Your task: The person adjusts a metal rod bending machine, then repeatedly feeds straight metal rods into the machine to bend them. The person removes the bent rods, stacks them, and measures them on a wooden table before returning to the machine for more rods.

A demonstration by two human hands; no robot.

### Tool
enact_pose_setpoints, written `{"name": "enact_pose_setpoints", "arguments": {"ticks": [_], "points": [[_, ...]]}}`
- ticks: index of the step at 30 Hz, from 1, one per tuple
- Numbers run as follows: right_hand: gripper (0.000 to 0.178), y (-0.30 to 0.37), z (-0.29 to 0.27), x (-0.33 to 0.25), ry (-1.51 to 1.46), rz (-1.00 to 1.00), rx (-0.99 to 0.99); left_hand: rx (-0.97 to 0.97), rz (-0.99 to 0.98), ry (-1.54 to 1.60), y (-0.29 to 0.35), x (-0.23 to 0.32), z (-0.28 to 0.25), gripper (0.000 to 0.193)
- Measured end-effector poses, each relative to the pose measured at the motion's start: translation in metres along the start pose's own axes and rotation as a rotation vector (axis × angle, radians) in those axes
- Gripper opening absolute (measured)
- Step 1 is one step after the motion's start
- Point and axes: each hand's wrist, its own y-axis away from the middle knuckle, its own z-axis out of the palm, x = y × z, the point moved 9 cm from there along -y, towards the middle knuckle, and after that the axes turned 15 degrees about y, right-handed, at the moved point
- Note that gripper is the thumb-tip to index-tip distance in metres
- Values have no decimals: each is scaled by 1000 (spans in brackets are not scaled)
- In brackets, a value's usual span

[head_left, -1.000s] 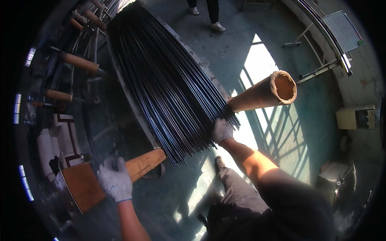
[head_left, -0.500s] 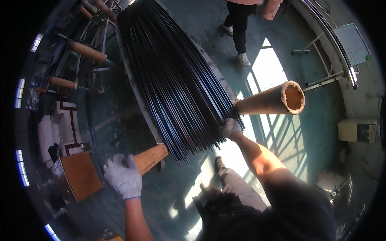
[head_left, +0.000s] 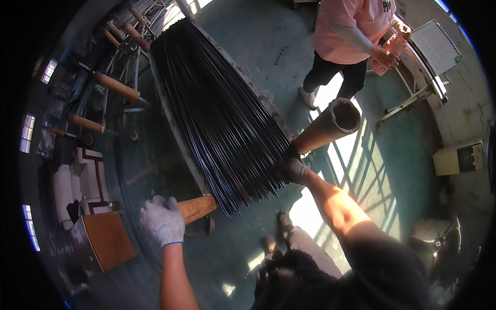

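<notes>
The sheet of dark strands (head_left: 222, 113) runs from the far left of the scene down to its near end, just above the person's knees. It lies taut and fanned between two brown cardboard tubes.

**Hand positions**
- The left hand (head_left: 163, 219), in a white knit glove, is wrapped over the end of the near-left tube (head_left: 196, 207). Its fingers are curled closed around that tube.
- The right hand (head_left: 293, 169), in a grey glove, is pressed against the right edge of the strands, just beside the right tube (head_left: 325, 129). Whether its fingers pinch the strands or only rest on them cannot be told; the hand is partly hidden by the bundle.

**Hazards**
1. Loss of tension. If the left hand's hold on the tube slackens, the strands are likely to sag, cross and tangle at the near end.
2. Snagging. The knit gloves could catch single strands; a sideways pull by the right hand would probably drag them out of order.
3. Uneven spread. Pressure on one edge alone may bunch the strands toward the left.
4. Collision. Another person (head_left: 351, 41) in a pink top stands on the floor (head_left: 268, 46) near the right tube's open end and could knock it.
5. Glare. Sunlight patches (head_left: 356, 170) on the floor may hide loose strand ends.
</notes>
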Motion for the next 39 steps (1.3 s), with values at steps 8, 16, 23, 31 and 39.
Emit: {"name": "enact_pose_setpoints", "arguments": {"ticks": [8, 16, 23, 31, 39], "points": [[64, 211, 50, -23, 432, 242, 403, 70, 637, 241, 83, 59, 16, 21], [64, 609, 216, 193, 723, 760, 454, -1111, -275, 1451, 286, 109, 272, 45], [52, 884, 382, 356, 989, 955, 839, -1434, -1042, 1983, 409, 170, 303, 32], [19, 917, 471, 294, 1028, 833, 1493, -1531, -806, 1879, 543, 158, 195, 24], [19, 1154, 483, 501, 740, 1219, 1333, -1752, -356, 1875, 710, 224, -13, 5]]}}
